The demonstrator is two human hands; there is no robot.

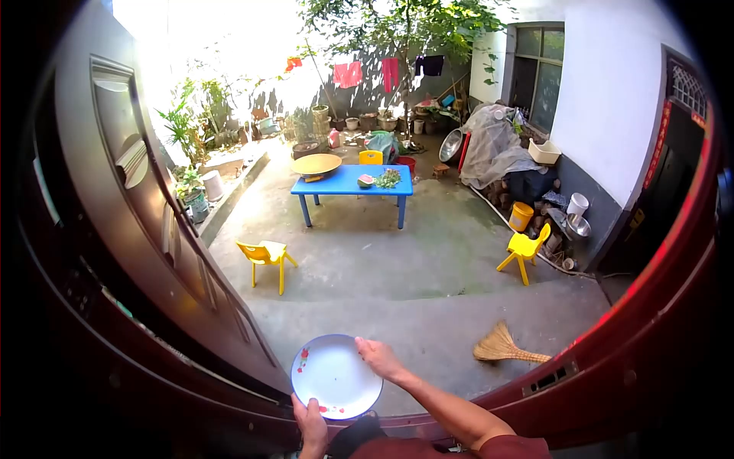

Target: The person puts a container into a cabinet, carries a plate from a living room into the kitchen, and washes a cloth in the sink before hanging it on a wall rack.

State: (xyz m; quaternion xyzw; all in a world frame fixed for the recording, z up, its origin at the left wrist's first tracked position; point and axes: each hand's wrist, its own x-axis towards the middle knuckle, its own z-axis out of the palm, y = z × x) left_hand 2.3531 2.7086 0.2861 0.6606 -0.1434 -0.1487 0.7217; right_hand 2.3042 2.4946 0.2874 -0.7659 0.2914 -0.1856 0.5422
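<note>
A white enamel plate (336,382) with a blue rim and red flowers is held out in front of me at the doorway, tilted so its inner face shows. My left hand (310,419) grips its lower left edge, thumb over the rim and the other fingers hidden behind. At the upper right edge my right hand (376,358) closes on the rim. Nothing lies in the plate except a tiny dark speck. Out in the yard stands a blue table (344,180) bearing a round woven tray (316,164), a cut watermelon piece (366,181) and a heap of greens (388,178).
A brown door (153,176) stands swung open on the left. Small yellow chairs, one at left (264,258) and one at right (526,251), flank the concrete floor. A straw broom (505,346) lies near the threshold at right. An orange bucket (521,216) is by the wall.
</note>
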